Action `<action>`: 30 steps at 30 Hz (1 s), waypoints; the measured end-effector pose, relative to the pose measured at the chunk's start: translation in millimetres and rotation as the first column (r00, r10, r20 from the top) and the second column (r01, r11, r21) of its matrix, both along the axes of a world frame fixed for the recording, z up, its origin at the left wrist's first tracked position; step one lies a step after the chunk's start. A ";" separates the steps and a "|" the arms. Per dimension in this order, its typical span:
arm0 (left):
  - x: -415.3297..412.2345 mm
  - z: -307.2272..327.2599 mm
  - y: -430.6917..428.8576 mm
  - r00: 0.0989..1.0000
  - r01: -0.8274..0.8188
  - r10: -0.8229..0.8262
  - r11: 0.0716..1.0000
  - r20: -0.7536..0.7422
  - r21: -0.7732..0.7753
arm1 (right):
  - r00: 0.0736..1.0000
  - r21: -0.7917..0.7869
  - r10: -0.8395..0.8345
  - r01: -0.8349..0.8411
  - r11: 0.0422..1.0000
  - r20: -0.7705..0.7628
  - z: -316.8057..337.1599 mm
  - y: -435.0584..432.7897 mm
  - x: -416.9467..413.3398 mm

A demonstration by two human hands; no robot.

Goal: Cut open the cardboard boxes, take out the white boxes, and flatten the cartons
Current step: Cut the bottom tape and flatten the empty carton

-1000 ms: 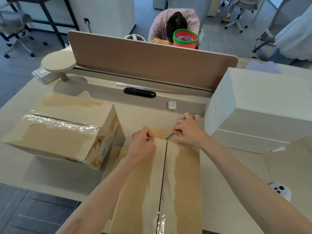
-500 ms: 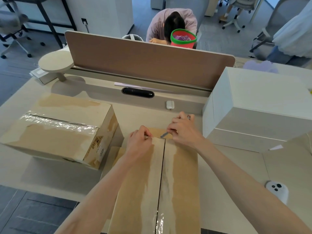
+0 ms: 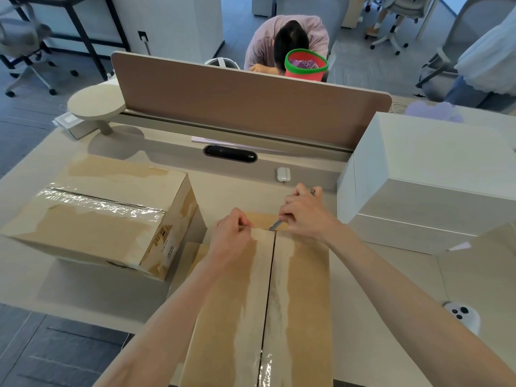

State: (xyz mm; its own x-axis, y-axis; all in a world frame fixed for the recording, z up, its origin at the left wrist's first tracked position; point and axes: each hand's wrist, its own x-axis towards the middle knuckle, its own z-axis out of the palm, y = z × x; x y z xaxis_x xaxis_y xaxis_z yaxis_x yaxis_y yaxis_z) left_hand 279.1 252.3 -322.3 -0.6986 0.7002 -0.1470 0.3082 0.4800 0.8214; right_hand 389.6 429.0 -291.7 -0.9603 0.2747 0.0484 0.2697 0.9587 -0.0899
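Observation:
A tall cardboard carton [image 3: 301, 297] stands in front of me, its top seam running away from me with clear tape along it. My right hand [image 3: 305, 216] grips a small metal knife [image 3: 275, 225] whose blade tip touches the far end of the seam. My left hand [image 3: 231, 236] rests curled on the left flap at the far edge and pinches the tape there. A second taped carton [image 3: 95, 216] lies on the desk to the left. Two stacked white boxes [image 3: 435, 174] stand at the right.
A brown desk divider [image 3: 251, 101] runs across the back, with a person bent over behind it and a red-green bucket [image 3: 305, 65]. A white earbud case [image 3: 283, 174], a black cable slot [image 3: 230, 153] and a white controller [image 3: 462, 317] lie on the desk [image 3: 237, 191].
The hands have stayed at the far end of the seam, with the blade tip at the same spot. The view has shifted slightly.

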 end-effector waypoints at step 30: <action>-5.6 -3.5 8.5 0.999 -0.041 0.041 0.990 -0.002 -0.135 | 0.990 -0.094 -0.121 0.115 0.989 -0.069 -8.7 -8.1 1.0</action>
State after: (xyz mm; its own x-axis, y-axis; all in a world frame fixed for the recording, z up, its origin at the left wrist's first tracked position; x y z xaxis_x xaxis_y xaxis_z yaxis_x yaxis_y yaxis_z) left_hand 273.5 260.8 -325.8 -0.7262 0.6446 -0.2390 0.2854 0.5990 0.7482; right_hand 390.6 420.9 -300.4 -0.9155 0.3924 0.0886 0.3698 0.9076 -0.1985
